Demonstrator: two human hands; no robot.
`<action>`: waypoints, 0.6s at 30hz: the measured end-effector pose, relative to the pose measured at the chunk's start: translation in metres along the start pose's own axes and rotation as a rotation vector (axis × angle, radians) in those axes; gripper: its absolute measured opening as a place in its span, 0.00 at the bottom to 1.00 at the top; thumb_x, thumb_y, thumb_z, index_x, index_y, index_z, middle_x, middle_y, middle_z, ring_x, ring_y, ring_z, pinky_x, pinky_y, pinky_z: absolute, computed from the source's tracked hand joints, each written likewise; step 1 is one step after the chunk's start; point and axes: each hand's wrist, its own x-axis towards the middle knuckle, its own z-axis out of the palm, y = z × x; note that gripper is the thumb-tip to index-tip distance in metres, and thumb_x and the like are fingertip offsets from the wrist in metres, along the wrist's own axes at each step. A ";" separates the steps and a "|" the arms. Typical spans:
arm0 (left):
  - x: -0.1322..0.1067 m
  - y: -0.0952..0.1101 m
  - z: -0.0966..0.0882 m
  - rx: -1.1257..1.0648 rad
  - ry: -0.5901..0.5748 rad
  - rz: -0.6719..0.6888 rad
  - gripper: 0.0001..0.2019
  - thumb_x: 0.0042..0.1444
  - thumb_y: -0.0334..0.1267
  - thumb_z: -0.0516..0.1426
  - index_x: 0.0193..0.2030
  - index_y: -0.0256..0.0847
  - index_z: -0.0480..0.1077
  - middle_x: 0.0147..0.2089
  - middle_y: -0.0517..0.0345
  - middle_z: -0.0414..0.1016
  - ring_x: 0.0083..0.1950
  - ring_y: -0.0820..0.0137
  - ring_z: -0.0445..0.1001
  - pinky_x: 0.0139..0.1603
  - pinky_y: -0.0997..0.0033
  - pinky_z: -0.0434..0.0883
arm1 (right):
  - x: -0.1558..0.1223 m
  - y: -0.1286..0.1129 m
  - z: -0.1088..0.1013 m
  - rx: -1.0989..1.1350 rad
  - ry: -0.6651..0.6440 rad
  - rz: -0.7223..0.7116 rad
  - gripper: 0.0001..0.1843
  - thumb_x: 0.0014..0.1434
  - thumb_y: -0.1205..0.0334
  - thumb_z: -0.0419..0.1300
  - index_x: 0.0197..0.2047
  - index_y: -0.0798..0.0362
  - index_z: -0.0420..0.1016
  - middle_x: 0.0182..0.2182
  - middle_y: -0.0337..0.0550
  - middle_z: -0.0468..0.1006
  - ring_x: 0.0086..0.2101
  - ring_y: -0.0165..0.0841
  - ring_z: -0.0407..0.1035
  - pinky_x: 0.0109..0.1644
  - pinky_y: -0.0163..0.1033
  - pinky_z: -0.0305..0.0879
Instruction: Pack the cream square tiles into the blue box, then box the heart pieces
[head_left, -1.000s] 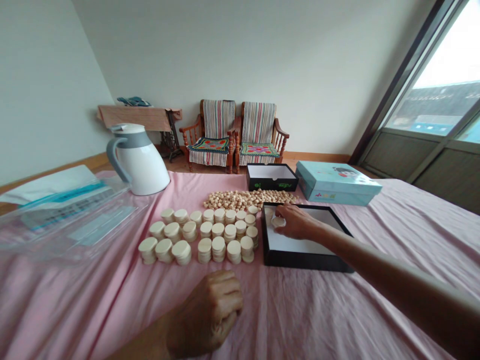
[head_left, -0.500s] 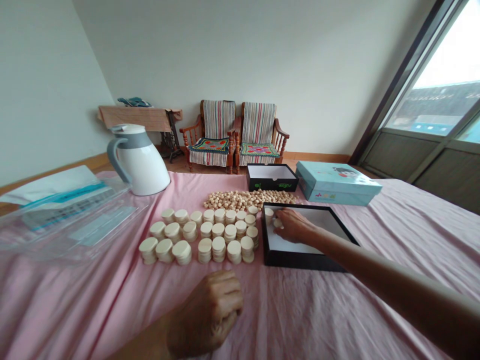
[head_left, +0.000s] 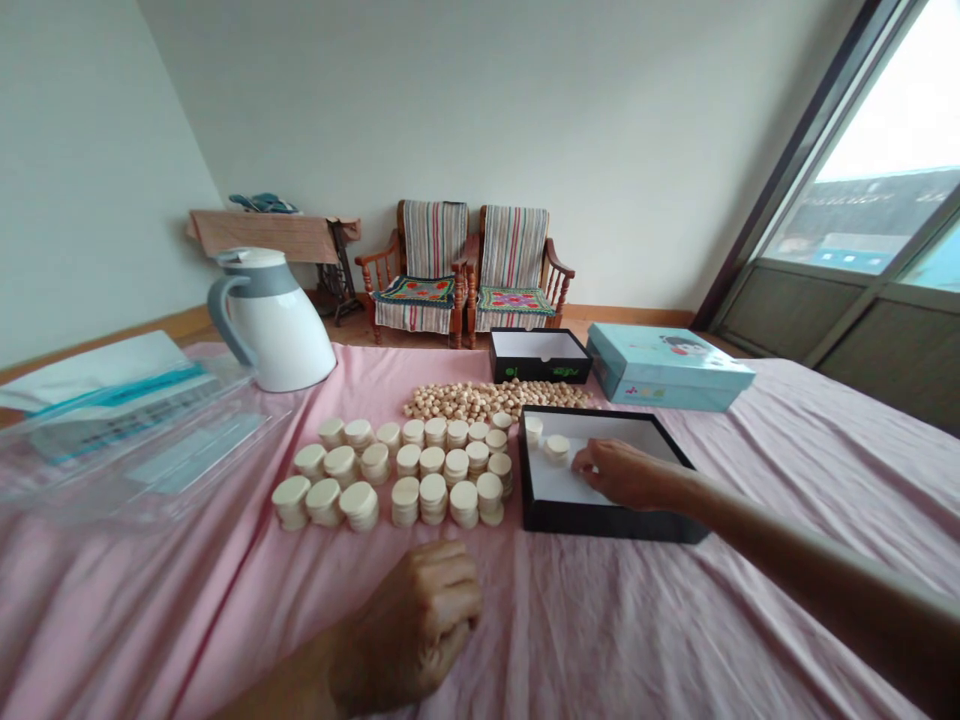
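Note:
My right hand reaches into the black box lid with its white inside. Its fingers are slightly parted and nothing shows between them. Just left of the fingertips lies a pale wooden disc. Another pale stack stands in the lid's far left corner. My left hand rests curled on the pink cloth, with no object visible in it. Beyond it, several stacks of round wooden discs stand in rows left of the lid.
A pile of small wooden pieces lies behind the stacks. An open black box and a light blue box stand at the back. A white jug and clear plastic packaging are on the left. Two chairs stand beyond the table.
My right hand has let go of the wooden disc in the lid and moved right, away from it. My left hand has stayed on the cloth. The view has shifted slightly.

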 end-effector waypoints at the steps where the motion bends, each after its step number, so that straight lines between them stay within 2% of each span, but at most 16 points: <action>1: 0.000 0.000 0.000 -0.003 0.006 -0.001 0.09 0.51 0.22 0.49 0.27 0.39 0.60 0.27 0.59 0.66 0.32 0.71 0.62 0.32 0.69 0.56 | -0.001 0.000 0.003 0.031 -0.001 -0.003 0.12 0.57 0.66 0.53 0.37 0.52 0.78 0.33 0.47 0.79 0.36 0.37 0.73 0.39 0.35 0.61; 7: 0.000 -0.001 0.001 -0.007 0.004 0.006 0.09 0.50 0.21 0.49 0.27 0.39 0.59 0.26 0.60 0.66 0.32 0.72 0.62 0.33 0.70 0.56 | 0.005 0.004 0.014 0.133 0.017 -0.006 0.17 0.56 0.70 0.50 0.42 0.53 0.79 0.39 0.49 0.79 0.42 0.39 0.72 0.43 0.36 0.63; 12: 0.000 -0.001 0.001 -0.017 0.010 -0.007 0.09 0.50 0.21 0.49 0.27 0.39 0.59 0.26 0.61 0.65 0.31 0.72 0.62 0.35 0.69 0.56 | 0.007 0.001 0.011 0.119 0.003 -0.016 0.18 0.57 0.70 0.50 0.44 0.55 0.79 0.41 0.52 0.79 0.44 0.41 0.72 0.46 0.38 0.64; 15: 0.000 0.000 0.000 -0.019 0.010 -0.003 0.09 0.52 0.21 0.49 0.27 0.39 0.59 0.27 0.61 0.66 0.32 0.72 0.62 0.35 0.69 0.56 | 0.006 -0.005 0.005 0.128 -0.012 -0.009 0.19 0.58 0.71 0.49 0.48 0.57 0.77 0.42 0.53 0.78 0.41 0.37 0.73 0.44 0.35 0.64; 18: 0.000 0.001 0.000 -0.025 0.003 -0.003 0.09 0.52 0.21 0.49 0.27 0.39 0.59 0.27 0.60 0.66 0.32 0.72 0.62 0.34 0.70 0.56 | 0.009 -0.010 0.002 0.154 -0.051 0.008 0.19 0.59 0.72 0.48 0.48 0.57 0.77 0.42 0.52 0.78 0.33 0.32 0.73 0.37 0.31 0.64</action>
